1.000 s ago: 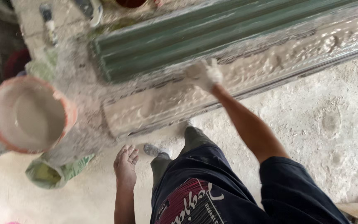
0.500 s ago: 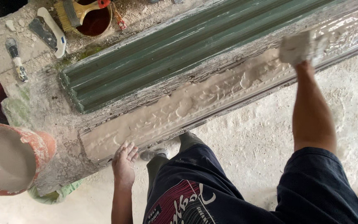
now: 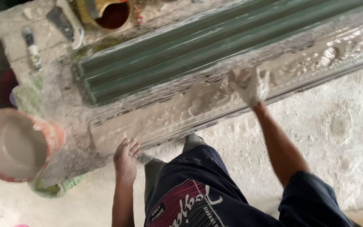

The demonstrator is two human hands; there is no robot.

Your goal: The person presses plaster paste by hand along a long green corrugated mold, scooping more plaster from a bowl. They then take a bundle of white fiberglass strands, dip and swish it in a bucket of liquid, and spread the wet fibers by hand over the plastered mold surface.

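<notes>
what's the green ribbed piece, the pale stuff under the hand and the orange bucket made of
Green ribbed piece: looks like a moulded plastic or painted metal form, smooth with long straight grooves. Pale stuff: wet plaster or cement, lumpy, glossy, finger-marked, coating the right hand. Orange bucket: probably plastic, with a thin rim and pale grey slurry inside.

An orange bowl (image 3: 15, 145) of pale plaster sits at the bench's left end. A yellow pot (image 3: 112, 13), a scraper (image 3: 66, 22) and a small brush (image 3: 32, 47) lie beyond the green ribbed mould (image 3: 181, 54).
</notes>
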